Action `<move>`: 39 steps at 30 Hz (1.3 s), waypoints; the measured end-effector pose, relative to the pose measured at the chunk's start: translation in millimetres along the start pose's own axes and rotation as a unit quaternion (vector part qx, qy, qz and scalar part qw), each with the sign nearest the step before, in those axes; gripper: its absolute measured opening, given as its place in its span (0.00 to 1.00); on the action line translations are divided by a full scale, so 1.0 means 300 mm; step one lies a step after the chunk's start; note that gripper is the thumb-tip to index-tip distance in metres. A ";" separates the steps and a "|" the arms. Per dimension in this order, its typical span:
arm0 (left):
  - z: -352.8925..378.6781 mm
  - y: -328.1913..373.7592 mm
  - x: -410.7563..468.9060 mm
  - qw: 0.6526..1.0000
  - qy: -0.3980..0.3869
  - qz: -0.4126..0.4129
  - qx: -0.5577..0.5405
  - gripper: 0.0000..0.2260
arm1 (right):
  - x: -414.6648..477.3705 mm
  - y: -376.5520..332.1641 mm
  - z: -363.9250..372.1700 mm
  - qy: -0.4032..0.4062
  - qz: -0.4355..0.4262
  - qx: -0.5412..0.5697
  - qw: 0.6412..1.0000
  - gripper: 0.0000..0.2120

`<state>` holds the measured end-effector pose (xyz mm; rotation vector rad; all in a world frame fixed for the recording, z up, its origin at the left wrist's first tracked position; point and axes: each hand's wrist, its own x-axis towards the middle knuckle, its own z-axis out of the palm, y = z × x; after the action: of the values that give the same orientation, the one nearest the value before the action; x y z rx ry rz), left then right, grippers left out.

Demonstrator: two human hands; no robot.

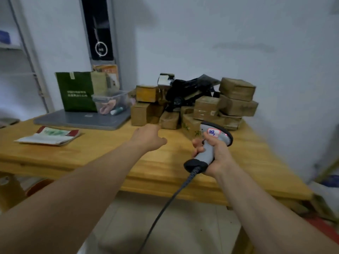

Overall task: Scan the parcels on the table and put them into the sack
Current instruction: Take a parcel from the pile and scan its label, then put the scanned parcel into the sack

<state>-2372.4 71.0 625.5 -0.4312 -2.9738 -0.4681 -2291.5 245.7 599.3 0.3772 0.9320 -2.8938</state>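
A heap of brown cardboard parcels (207,105) and a black plastic-wrapped parcel (189,88) lies at the back of the wooden table (91,154). My right hand (214,154) grips the handle of a grey corded barcode scanner (212,142), its head close to a low parcel (190,125). My left hand (149,137) stretches over the table, fingers extended toward a small parcel (169,120) at the front of the heap; contact is unclear. No sack is clearly visible.
A closed grey laptop (82,119) carries a green paper bag (78,90) and a clear plastic box (111,101). A flat printed packet (49,136) lies at the table's left. White walls stand behind and right; shelving is at far left.
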 end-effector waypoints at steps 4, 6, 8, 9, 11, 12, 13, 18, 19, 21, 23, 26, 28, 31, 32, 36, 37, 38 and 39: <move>0.044 0.203 0.188 0.998 0.010 0.014 -0.058 0.24 | 0.095 -0.144 -0.041 0.014 -0.019 -0.012 1.000 0.10; 0.066 0.287 0.287 0.997 0.020 0.016 -0.073 0.22 | 0.153 -0.212 -0.059 0.019 -0.032 -0.007 0.999 0.11; 0.097 0.347 0.393 0.996 0.010 0.014 -0.088 0.24 | 0.213 -0.278 -0.081 0.027 -0.049 -0.011 0.998 0.10; 0.111 0.371 0.448 0.995 0.005 0.007 -0.096 0.29 | 0.242 -0.310 -0.092 0.029 -0.055 -0.013 0.998 0.10; 0.133 0.413 0.551 0.994 0.003 -0.017 -0.108 0.45 | 0.292 -0.366 -0.114 0.033 -0.062 -0.016 0.997 0.10; 0.140 0.436 0.595 0.993 0.011 -0.026 -0.119 0.50 | 0.315 -0.389 -0.126 0.033 -0.063 -0.016 0.997 0.09; 0.148 0.460 0.636 0.991 0.021 -0.034 -0.129 0.53 | 0.336 -0.409 -0.139 0.033 -0.061 -0.018 0.997 0.09; 0.208 0.534 0.768 0.986 0.068 -0.054 -0.144 0.58 | 0.409 -0.453 -0.179 0.031 -0.059 -0.028 0.997 0.08; 0.223 0.539 0.774 0.986 0.076 -0.053 -0.140 0.57 | 0.415 -0.454 -0.183 0.035 -0.059 -0.025 0.997 0.08; 0.239 0.535 0.768 0.983 0.097 -0.051 -0.150 0.51 | 0.414 -0.447 -0.190 0.043 -0.058 -0.021 0.997 0.08; 0.229 0.512 0.740 0.972 0.101 -0.059 -0.204 0.45 | 0.400 -0.432 -0.196 0.049 -0.058 -0.028 0.997 0.08; 0.199 0.437 0.660 0.936 0.098 -0.072 -0.331 0.37 | 0.350 -0.394 -0.199 0.050 -0.051 -0.048 0.996 0.07; 0.174 0.368 0.565 0.895 0.077 -0.087 -0.430 0.31 | 0.302 -0.353 -0.198 0.045 -0.037 -0.051 0.997 0.05; 0.144 0.254 0.378 0.847 0.021 -0.115 -0.519 0.24 | 0.225 -0.262 -0.189 0.040 -0.005 -0.055 0.998 0.04; 0.139 0.215 0.315 0.841 0.006 -0.128 -0.526 0.21 | 0.201 -0.227 -0.186 0.038 0.006 -0.057 0.998 0.04; 0.104 0.058 0.087 0.820 -0.066 -0.220 -0.523 0.20 | 0.107 -0.074 -0.164 0.037 0.047 -0.058 0.996 0.05; 0.098 0.020 0.042 0.821 -0.081 -0.241 -0.512 0.22 | 0.085 -0.037 -0.157 0.040 0.057 -0.057 0.996 0.06; 0.103 -0.015 0.006 0.831 -0.084 -0.255 -0.488 0.23 | 0.064 -0.002 -0.149 0.042 0.066 -0.058 0.995 0.07; 0.108 -0.041 -0.026 0.845 -0.073 -0.263 -0.459 0.24 | 0.044 0.029 -0.141 0.044 0.073 -0.059 0.995 0.07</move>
<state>-2370.2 67.9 590.2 0.3550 -2.7393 -2.0020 -2294.2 263.5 557.7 0.5440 1.0365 -2.6949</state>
